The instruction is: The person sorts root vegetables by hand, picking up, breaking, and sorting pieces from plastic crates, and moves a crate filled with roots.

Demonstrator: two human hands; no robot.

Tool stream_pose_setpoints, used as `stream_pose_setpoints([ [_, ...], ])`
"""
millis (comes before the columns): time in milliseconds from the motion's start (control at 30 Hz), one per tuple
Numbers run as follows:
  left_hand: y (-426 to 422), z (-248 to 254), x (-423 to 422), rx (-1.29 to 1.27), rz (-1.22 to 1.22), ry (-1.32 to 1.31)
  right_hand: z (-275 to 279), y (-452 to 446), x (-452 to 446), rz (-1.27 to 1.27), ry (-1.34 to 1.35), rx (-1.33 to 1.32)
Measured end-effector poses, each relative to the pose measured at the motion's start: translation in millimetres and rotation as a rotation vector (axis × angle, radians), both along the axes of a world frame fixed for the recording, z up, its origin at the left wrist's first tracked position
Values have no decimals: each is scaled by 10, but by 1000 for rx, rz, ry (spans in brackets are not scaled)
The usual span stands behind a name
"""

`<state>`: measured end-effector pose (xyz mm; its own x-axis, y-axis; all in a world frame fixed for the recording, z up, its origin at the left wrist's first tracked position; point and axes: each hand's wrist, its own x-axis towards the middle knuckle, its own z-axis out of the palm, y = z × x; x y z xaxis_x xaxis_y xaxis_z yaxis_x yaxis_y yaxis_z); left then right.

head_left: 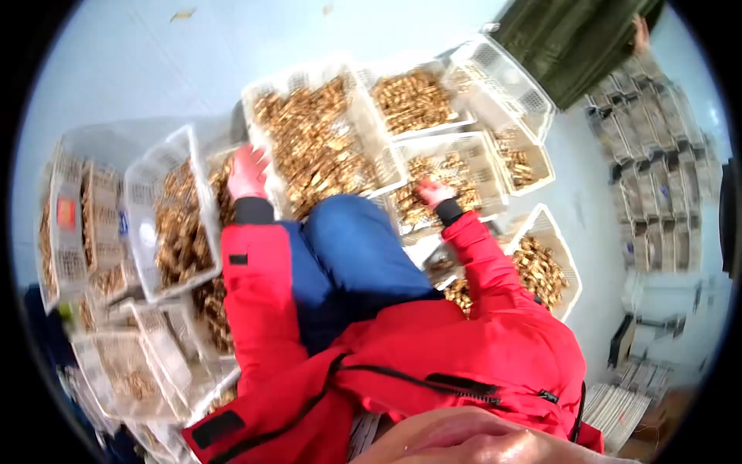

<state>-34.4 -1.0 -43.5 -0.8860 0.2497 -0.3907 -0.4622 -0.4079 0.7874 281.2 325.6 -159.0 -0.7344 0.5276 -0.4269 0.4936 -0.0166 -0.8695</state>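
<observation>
At ten o'clock your left hand (247, 175) spreads open beside the large basket (384, 151); at two, your right hand (434, 192) touches golden pieces (461, 176), its closure impossible to tell.

Dark green cloth (576, 50) hangs at the upper right, and beyond it rows of pale bins (657, 182) line the right side. Lower down lies a stack of flat, whitish pieces (618, 410), perhaps cardboard, though blur there hides detail. A small yellowish scrap (183, 15) lies on the pale floor (216, 73) at upper left
</observation>
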Motion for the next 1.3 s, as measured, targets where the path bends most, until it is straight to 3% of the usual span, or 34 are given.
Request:
stream_pose_setpoints([
  [33,19,33,76,-11,7,36,-24,-146,-7,34,-77,18],
  [100,95,-25,18,-5,14,46,239,-413,-45,-34,82,-121],
  [167,270,128,210,18,-2,27,802,-484,161,-9,103,-130],
  [200,287,-114,153,116,-46,21,788,-475,230,-8,142,-226],
  [233,338,-95,183,175,-71,-14,834,-396,254,118,7,169],
  [267,361,-77,223,229,-94,-54,890,-336,295,176,6,328],
  [333,343,-134,178,297,-182,-9,911,-273,323,143,70,375],
  [400,277,-118,132,327,-141,-57,1061,-295,350,82,34,307],
  [467,161,-52,160,381,-145,-50,693,-44,324,103,145,313],
  [533,59,-13,154,265,-135,1,1114,-214,254,76,55,-148],
  [567,-7,-2,145,388,-142,-14,1215,-310,186,69,27,-99],
  [600,-36,115,209,316,-115,29,1220,-365,101,58,9,-39],
  [667,-52,137,210,307,-76,46,1043,-372,-72,153,29,59],
  [700,-43,182,247,277,-59,50,920,-367,-157,182,63,-97],
  [733,-20,164,228,249,-46,55,950,-425,-248,242,-10,136],
  [800,-11,153,229,231,-49,90,678,-414,-410,228,19,-23],
  [833,-10,135,221,220,-50,106,857,-529,-463,227,62,-23],
  [933,-14,96,188,163,-68,107,625,-410,-529,234,167,91],
  [967,-51,38,127,214,-83,114,589,-365,-462,106,197,98],
  [1000,-39,186,166,80,-63,116,653,-356,-398,-23,224,108],
  [1033,-79,165,165,143,-110,127,397,-122,-267,-70,257,130],
  [1067,-29,358,284,-3,-73,107,139,7,-110,-203,277,60],
  [1133,-130,219,138,103,-195,72,-89,75,262,-317,53,-23],
  [1200,-112,211,153,38,-193,105,-1159,348,826,-93,-222,336],
  [1233,-106,219,145,3,-186,123,-730,-50,905,-223,-251,-80],
  [1267,-32,262,196,-11,-157,130,-1354,-18,1165,-123,-30,-528],
  [1300,75,321,275,-29,-114,140,-847,-303,1084,-84,-176,-493],
])
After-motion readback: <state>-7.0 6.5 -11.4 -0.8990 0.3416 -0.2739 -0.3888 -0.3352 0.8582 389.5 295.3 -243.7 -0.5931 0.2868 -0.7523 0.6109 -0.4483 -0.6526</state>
